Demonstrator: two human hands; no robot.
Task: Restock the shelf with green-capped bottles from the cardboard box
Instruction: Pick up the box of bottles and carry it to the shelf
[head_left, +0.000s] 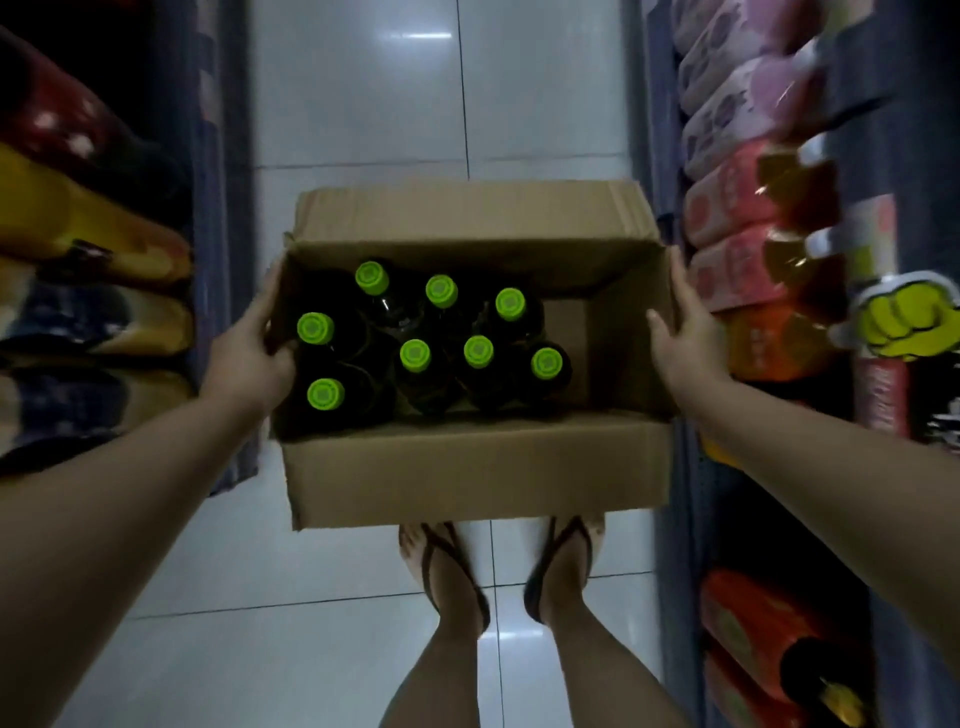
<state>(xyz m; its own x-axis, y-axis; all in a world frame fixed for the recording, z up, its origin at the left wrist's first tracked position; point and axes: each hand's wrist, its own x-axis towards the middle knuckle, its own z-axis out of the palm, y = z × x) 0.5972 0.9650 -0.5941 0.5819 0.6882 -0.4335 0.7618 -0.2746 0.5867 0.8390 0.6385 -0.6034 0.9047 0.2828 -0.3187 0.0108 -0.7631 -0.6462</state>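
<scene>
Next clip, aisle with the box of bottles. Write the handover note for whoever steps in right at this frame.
Left hand: grips the left wall of the cardboard box, thumb hooked inside the rim.
Right hand: flat against the box's right wall, fingers fairly straight.
The box is open, flaps out, held between both hands above the tiled floor in front of the feet.
Eight green-capped bottles stand upright inside, crowded to the left; the right end is bare.
Shelves of packaged goods line both sides.
Done: no bottle is in hand.
Left: pick out each bottle and shelve it.
</scene>
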